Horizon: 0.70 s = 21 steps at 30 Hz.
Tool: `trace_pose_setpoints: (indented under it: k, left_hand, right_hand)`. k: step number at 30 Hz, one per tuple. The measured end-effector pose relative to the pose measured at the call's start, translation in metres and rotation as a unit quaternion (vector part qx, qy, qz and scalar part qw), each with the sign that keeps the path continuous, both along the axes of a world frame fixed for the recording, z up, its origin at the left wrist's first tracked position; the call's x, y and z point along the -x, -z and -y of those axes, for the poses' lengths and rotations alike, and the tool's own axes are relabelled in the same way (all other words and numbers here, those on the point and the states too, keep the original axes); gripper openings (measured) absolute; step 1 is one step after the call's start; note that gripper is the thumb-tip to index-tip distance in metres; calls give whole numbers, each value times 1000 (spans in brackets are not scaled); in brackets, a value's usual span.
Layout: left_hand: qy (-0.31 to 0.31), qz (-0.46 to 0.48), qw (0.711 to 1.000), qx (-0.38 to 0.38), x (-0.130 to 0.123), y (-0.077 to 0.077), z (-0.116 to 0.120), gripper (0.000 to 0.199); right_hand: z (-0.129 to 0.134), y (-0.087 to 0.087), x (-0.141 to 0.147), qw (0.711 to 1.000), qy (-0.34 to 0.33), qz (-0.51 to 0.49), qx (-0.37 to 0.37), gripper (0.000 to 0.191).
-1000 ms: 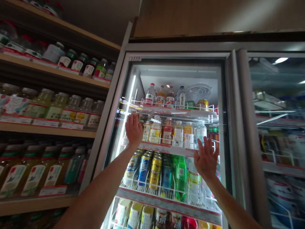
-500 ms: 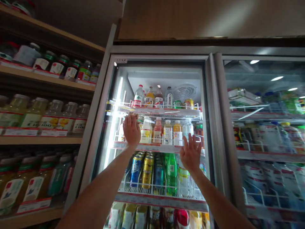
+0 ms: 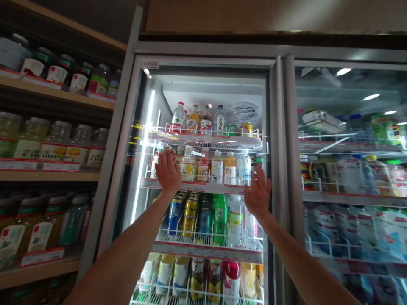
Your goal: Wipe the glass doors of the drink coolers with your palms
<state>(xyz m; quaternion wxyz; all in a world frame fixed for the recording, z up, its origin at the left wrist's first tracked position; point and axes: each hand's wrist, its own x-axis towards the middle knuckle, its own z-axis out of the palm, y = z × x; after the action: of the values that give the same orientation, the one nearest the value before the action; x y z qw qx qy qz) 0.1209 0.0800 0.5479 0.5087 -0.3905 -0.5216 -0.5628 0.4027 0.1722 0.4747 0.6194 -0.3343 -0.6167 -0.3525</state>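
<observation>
While a tall fridge (image 3: 203, 49) takes up most of the view, wooden shelves (image 3: 47, 174) of bottles line its left side and a wooden panel (image 3: 273, 17) runs above. The glass door (image 3: 203, 87) is directly in front of both hands, standing between them and the drinks and looking closed; a second glass door (image 3: 343, 97) is just to its right. Behind the nearer glass stand a green bottle (image 3: 220, 218), an orange bottle (image 3: 230, 167), a gold can (image 3: 190, 216) and a blue can (image 3: 174, 216).

The shelves are cut off by the picture's edge, the lowest sinking into shadow. Reflections blur parts of both doors. Each hand covers some bottles behind it, and a small pale patch above the left fingertips is hard to make out.

Both forearms rise from the lower corners, slanting inward. The left hand (image 3: 168, 171) is raised, fingers open, pointing up and close together; the right hand (image 3: 258, 195) is a little lower, fingers open and spread. Whether the palms press the glass cannot be told.
</observation>
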Motion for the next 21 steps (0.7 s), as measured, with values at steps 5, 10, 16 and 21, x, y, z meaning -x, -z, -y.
trace_pose_setpoints:
  k: [5,10,16,21]
  left_hand:
    - [11,-214,974,75,-75,21,-26,52]
    - [5,-456,880,133,-113,39,-40,48]
    - [-1,-120,992,41,-6,-4,-1,48]
    - [28,-271,956,111,-41,31,-11,48]
  right_hand:
    - [-13,-1,-13,997,9,-81,17,55]
    - [-17,5,-14,998,14,-69,0,52]
    - [-13,3,-15,997,27,-69,-1,54]
    - [-14,3,-16,997,36,-72,-8,52]
